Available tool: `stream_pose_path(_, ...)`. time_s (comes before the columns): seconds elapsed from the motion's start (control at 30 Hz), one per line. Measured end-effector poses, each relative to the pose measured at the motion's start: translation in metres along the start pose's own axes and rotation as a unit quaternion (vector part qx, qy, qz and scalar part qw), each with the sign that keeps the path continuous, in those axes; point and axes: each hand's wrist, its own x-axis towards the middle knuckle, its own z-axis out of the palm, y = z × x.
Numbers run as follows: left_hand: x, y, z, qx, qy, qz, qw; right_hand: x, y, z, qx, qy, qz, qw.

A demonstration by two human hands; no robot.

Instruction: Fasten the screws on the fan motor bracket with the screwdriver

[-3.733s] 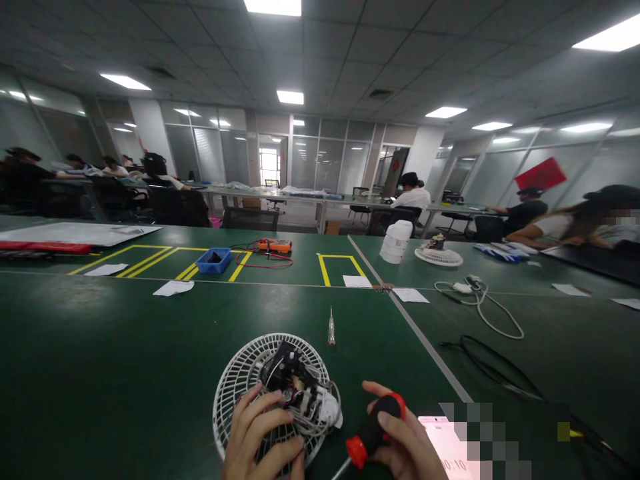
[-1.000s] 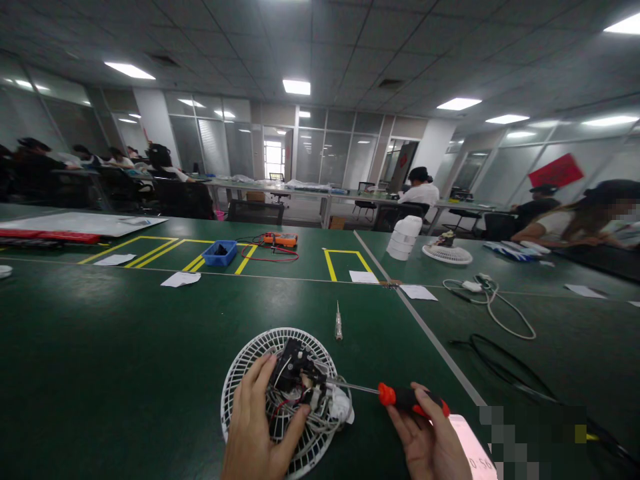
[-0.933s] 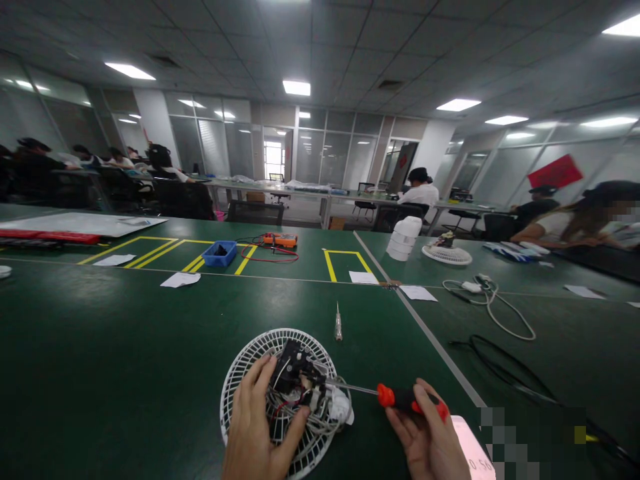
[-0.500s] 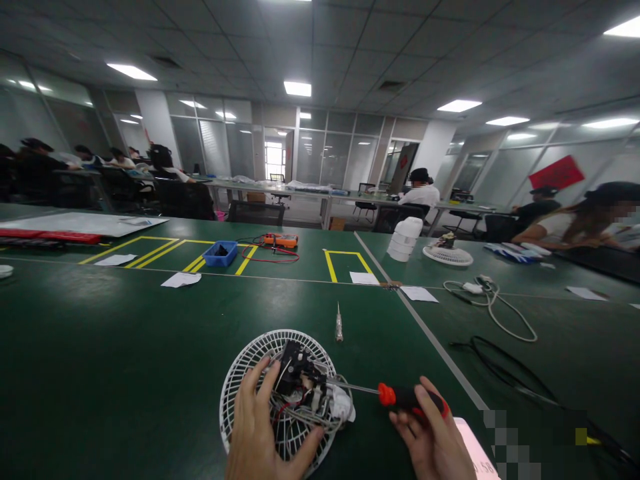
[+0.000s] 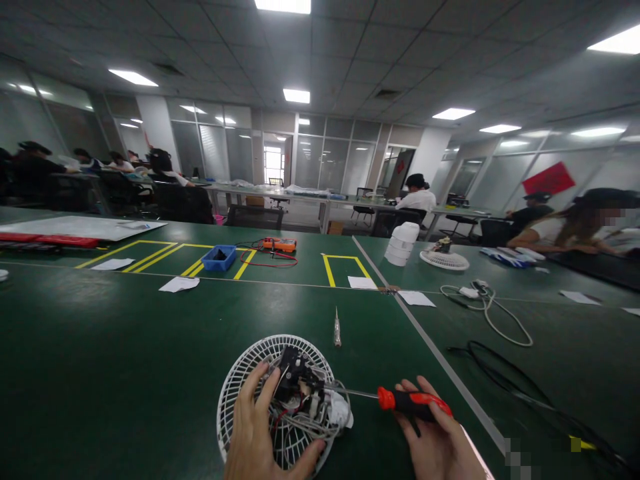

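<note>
A round white fan grille (image 5: 240, 360) lies on the green table, with a black motor housing (image 5: 291, 373) and tangled grey, red and black wires on top of it. My left hand (image 5: 260, 427) spans the assembly, fingertips against the black housing and thumb on the near right of the grille. My right hand (image 5: 430, 427) holds a red and black screwdriver (image 5: 413, 403) by its handle, fingers loosely around it. The shaft points left into the assembly; its tip is hidden among the parts. Beyond the grille lies a small clear-handled screwdriver (image 5: 337, 331).
Farther back are a blue bin (image 5: 219, 258), an orange multimeter (image 5: 280, 245) with red leads, and paper slips. To the right lie a white cable (image 5: 493, 313), a black cable (image 5: 500, 377), stacked white cups (image 5: 401, 244) and another fan grille (image 5: 444, 259). Several people sit farther off.
The fingers of my right hand have shifted and loosened on the screwdriver handle; the shaft still reaches into the assembly. My left hand stays in place. The view has shifted slightly.
</note>
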Motion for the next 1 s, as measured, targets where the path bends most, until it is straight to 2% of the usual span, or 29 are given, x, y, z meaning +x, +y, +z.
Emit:
stream_pose_path(0.07, 0.000, 0.001, 0.000, 0.001, 0.000, -0.001, 1.000, 0.001, 0.000, -0.001, 0.013, -0.018, 0.006, 1.000)
stream_pose_path(0.23, -0.001, -0.001, 0.002, 0.005, 0.008, 0.004, 1.000, 0.005, 0.003, -0.010, -0.084, -0.031, -0.033, 0.995)
stream_pose_path(0.47, -0.001, -0.002, 0.004, 0.008, -0.006, -0.011, 1.000, -0.001, -0.005, -0.008, -0.039, -0.085, -0.055, 0.994)
stream_pose_path(0.53, -0.001, -0.004, 0.005, 0.012, -0.013, -0.017, 1.000, -0.004, -0.007, -0.005, -0.088, -0.080, -0.068, 0.991)
stream_pose_path(0.63, -0.001, -0.009, 0.006, 0.019, -0.012, -0.003, 1.000, -0.007, -0.006, -0.002, -0.183, -0.055, -0.132, 0.973)
stream_pose_path(0.7, -0.001, -0.011, 0.006, 0.021, -0.013, 0.007, 1.000, -0.007, -0.002, -0.001, -0.205, -0.038, -0.153, 0.966)
stream_pose_path(0.8, 0.000, -0.009, 0.004, 0.013, -0.019, -0.007, 1.000, -0.003, 0.005, -0.002, -0.142, -0.037, -0.128, 0.981)
stream_pose_path(0.87, 0.001, -0.005, 0.002, 0.006, -0.024, -0.017, 1.000, 0.002, 0.007, -0.004, -0.071, -0.066, -0.094, 0.991)
stream_pose_path(0.93, 0.002, -0.002, 0.000, 0.003, -0.029, -0.022, 0.999, 0.006, 0.007, -0.006, -0.048, -0.092, -0.059, 0.993)
stream_pose_path(1.0, 0.003, -0.001, -0.001, 0.004, -0.032, -0.026, 0.999, 0.008, 0.006, -0.008, -0.041, -0.089, -0.046, 0.994)
